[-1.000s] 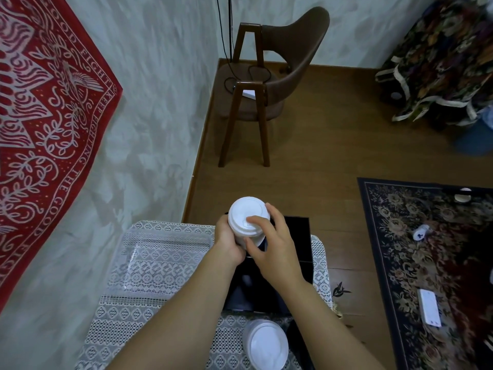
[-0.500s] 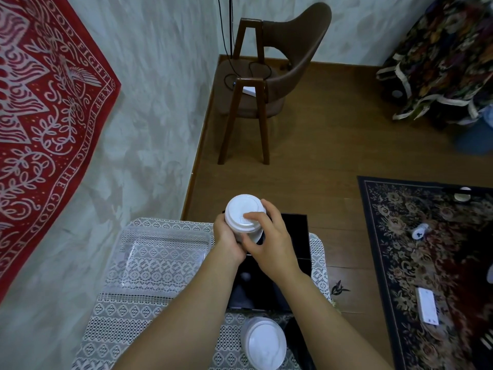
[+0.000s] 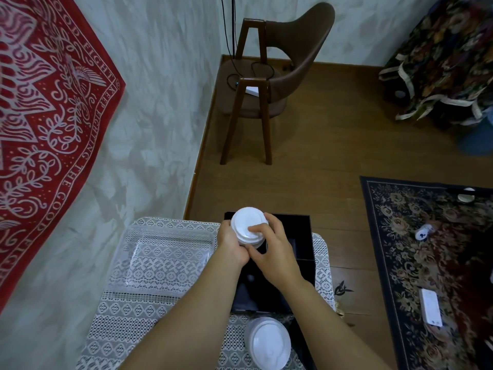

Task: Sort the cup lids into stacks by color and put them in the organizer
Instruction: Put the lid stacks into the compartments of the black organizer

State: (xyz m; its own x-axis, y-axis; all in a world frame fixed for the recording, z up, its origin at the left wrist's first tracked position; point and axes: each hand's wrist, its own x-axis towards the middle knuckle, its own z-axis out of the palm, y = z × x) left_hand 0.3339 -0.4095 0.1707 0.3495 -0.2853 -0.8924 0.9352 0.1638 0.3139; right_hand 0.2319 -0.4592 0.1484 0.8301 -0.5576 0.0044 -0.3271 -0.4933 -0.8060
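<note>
lid stack (image 3: 244, 222) gripped, at organizer (image 3: 298, 227) far corner

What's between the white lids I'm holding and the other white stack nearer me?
Head view: past the white lids, the black organizer, your right hand partly over it, then a strip of lace tablecloth.

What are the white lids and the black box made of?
Lids: probably thin plastic, smooth matte white; the moulded raised rims and stepped edges suggest it. Box: stiff black board or plastic, with thin straight walls and a faint sheen; the picture can't settle which.
</note>
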